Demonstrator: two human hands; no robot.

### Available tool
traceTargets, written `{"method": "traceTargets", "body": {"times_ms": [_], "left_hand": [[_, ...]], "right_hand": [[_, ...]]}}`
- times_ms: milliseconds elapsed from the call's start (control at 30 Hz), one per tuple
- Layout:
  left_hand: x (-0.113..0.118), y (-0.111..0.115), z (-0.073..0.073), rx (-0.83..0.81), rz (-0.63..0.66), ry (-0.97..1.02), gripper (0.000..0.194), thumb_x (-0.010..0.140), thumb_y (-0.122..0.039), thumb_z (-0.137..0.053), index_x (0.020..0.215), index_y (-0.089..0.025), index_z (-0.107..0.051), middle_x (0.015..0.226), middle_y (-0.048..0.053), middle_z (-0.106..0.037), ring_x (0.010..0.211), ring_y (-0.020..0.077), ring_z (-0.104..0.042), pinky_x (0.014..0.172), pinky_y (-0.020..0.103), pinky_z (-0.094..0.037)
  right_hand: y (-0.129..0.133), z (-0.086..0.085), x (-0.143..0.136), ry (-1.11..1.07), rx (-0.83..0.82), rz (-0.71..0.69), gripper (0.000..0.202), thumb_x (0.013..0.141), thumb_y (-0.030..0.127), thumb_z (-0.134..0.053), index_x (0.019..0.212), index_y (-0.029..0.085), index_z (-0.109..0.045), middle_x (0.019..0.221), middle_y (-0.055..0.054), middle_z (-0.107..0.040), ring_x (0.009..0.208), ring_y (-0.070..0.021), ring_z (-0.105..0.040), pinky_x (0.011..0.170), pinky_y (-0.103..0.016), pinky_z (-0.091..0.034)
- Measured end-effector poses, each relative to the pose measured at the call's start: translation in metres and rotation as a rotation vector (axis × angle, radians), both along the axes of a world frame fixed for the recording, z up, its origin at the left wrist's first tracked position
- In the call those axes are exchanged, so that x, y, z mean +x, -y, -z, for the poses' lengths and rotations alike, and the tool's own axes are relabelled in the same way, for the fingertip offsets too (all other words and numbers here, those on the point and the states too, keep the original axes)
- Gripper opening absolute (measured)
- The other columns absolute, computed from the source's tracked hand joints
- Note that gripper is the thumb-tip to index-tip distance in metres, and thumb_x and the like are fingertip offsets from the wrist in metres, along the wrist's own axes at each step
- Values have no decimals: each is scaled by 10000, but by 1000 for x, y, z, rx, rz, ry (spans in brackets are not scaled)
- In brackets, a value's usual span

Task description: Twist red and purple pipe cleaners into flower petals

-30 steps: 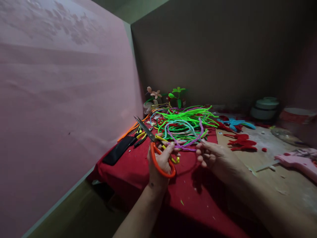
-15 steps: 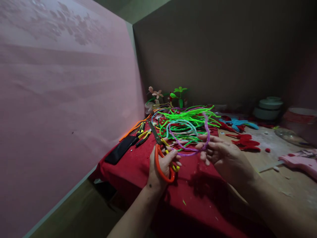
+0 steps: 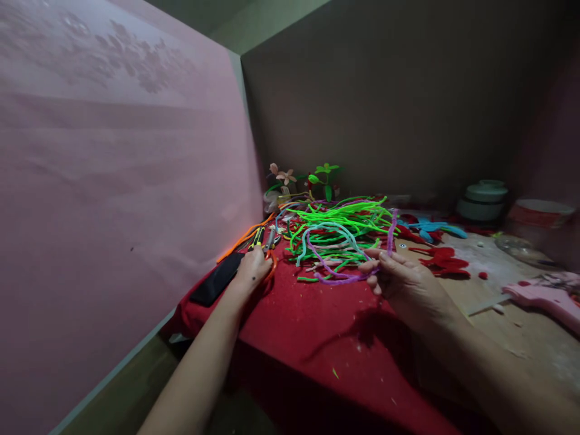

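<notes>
My right hand (image 3: 403,278) pinches a purple pipe cleaner (image 3: 338,280) between thumb and fingers; it curves left in a loop, and its short end sticks up above the hand. Over at the left of the red cloth, my left hand (image 3: 254,266) is closed around orange-handled scissors (image 3: 273,266), low on the table. The scissors' blades point away, beside yellow-and-black pliers (image 3: 258,237), and the hand partly covers both tools. A black phone (image 3: 216,281) lies next to my left wrist. Behind the purple loop spreads a pile of green pipe cleaners (image 3: 344,212), with light blue (image 3: 312,229) ones curving over it.
At the right, a board (image 3: 492,290) carries red fuzzy shapes (image 3: 446,261), a blue one (image 3: 432,228) and a pink glue gun (image 3: 544,295). Small pipe-cleaner flowers (image 3: 327,172) stand at the back. A lidded pot (image 3: 484,199) is behind the board. A pink wall (image 3: 136,181) borders the left.
My left hand has moved left and away from me with the scissors, from beside the purple loop to the pliers. My right hand still holds the purple pipe cleaner in nearly the same place.
</notes>
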State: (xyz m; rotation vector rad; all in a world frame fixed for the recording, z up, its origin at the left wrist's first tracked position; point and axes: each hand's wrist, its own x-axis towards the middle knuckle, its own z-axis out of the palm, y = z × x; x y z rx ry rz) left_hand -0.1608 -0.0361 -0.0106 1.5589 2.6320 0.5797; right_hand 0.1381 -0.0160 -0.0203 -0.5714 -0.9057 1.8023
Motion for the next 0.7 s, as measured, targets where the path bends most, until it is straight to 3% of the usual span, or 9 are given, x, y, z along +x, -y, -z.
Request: {"method": "traceTargets", "body": {"times_ms": [133, 300, 367, 433, 500, 567, 633, 700], "left_hand": [[9, -12, 6, -89, 38, -124, 286, 758, -266, -478, 960, -83, -566, 964, 228, -630, 916, 299, -607, 731, 323, -427], [18, -8, -8, -125, 114, -180, 232, 695, -228, -539, 875, -101, -614, 923, 211, -641, 865, 307, -611, 708, 345, -438], [31, -1, -15, -85, 140, -187, 249, 705, -257, -548, 891, -106, -615, 941, 206, -632, 905, 320, -591, 722, 367, -437], [53, 9, -17, -10, 230, -141, 241, 773, -325, -494, 915, -172, -614, 930, 125, -639, 886, 246, -593, 721, 317, -443], [81, 19, -14, 75, 538, 362, 239, 739, -332, -564, 916, -183, -628, 772, 70, -635, 682, 174, -596, 586, 254, -447], [109, 26, -10, 89, 688, 865, 381, 712, -340, -610, 1057, -182, -576, 649, 18, -588, 485, 114, -518, 441, 216, -394], [130, 28, -6, 196, 730, 1145, 416, 732, -346, -602, 1105, -168, -554, 628, 4, -569, 424, 75, -462, 407, 198, -368], [143, 25, -4, 350, 702, 1251, 316, 744, -358, -595, 971, -139, -612, 562, -15, -525, 402, 59, -435, 386, 185, -350]], "right_hand": [[0, 1, 0, -7, -4, 3, 208, 699, 215, -662, 880, 115, -639, 732, -97, -694, 499, -111, -591, 413, -182, -441], [2, -2, -3, -32, -19, 23, 201, 668, 202, -687, 846, 114, -653, 737, -100, -700, 509, -121, -605, 433, -194, -460], [3, -4, -4, -57, -17, 13, 189, 668, 200, -689, 832, 112, -657, 753, -107, -703, 527, -122, -615, 455, -194, -473], [4, -4, -4, -90, -25, 7, 174, 666, 193, -690, 816, 108, -661, 782, -114, -704, 552, -125, -627, 487, -198, -491], [3, -4, -5, -124, -34, 1, 164, 671, 184, -687, 814, 109, -663, 808, -113, -704, 586, -130, -641, 524, -205, -508], [3, -2, -5, -147, -38, -10, 152, 689, 182, -676, 824, 113, -663, 807, -103, -704, 607, -131, -647, 548, -207, -516], [3, 0, -6, -152, -39, -25, 145, 706, 177, -662, 838, 116, -661, 799, -97, -704, 611, -130, -649, 557, -209, -517], [3, 1, -6, -150, -47, -38, 144, 709, 167, -656, 844, 115, -660, 792, -98, -705, 594, -128, -646, 552, -211, -516]]}}
